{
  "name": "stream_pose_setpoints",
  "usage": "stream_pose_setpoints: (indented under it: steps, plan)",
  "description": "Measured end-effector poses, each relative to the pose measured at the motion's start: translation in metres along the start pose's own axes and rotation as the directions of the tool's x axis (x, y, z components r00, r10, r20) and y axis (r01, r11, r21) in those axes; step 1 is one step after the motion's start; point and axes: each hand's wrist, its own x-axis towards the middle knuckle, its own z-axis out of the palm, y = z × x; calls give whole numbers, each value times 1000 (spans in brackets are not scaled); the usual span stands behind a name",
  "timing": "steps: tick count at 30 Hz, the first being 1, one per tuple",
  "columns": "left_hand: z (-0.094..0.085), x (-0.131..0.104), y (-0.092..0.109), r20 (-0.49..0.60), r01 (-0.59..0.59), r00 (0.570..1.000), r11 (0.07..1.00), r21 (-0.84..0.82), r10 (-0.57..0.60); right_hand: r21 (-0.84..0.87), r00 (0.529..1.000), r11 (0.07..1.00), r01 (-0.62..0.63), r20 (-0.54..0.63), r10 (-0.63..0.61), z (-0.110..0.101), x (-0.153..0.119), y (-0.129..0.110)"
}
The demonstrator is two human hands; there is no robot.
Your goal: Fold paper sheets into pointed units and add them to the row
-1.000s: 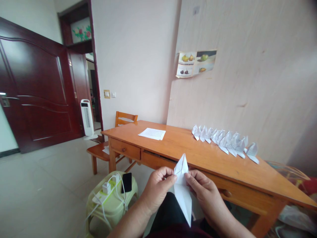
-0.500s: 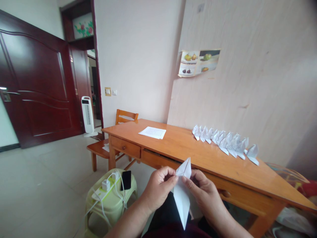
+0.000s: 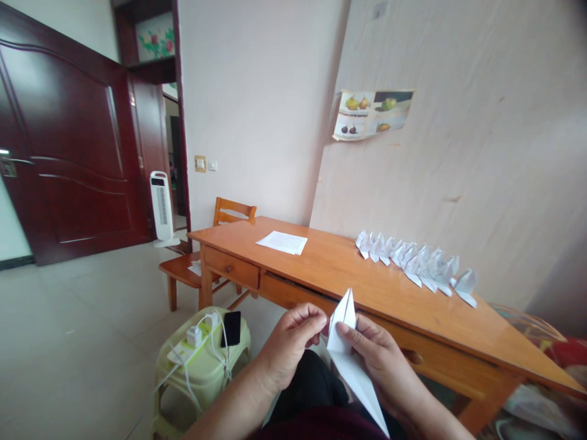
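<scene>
My right hand point(image 3: 378, 351) grips a folded sheet of white paper point(image 3: 348, 360), thumb on the front and fingers behind. The paper is long and narrow, with a pointed, split tip at the top and a tapering tail hanging down over my lap. My left hand point(image 3: 291, 339) is just left of the paper's upper part, fingers curled and thumb pressed to the forefinger. A slim gap seems to part its fingertips from the paper edge, and nothing shows in them.
On the wooden table point(image 3: 330, 260) lie printed sheets point(image 3: 282, 242), with rows of folded paper pieces point(image 3: 413, 260) at the right. A pale green stool point(image 3: 202, 360) at lower left bears a power strip point(image 3: 190, 348), cables and a phone point(image 3: 231, 329). Behind it stands a wooden chair point(image 3: 183, 272).
My left hand has come off the paper, moving slightly left. The paper's lower tail has swung to the right, while my right hand keeps its hold.
</scene>
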Motion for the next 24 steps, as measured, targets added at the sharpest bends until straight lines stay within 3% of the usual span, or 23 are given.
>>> stream_pose_setpoints:
  steps: [8,24]
  plan:
    - [-1,0,-6,35,41,999,985,-165,-36,38,998,998,-57,13,57,5,-3,-3]
    - [-3,1,-12,73,89,995,960,-267,-72,97,994,993,-59,101,49,2,-2,0]
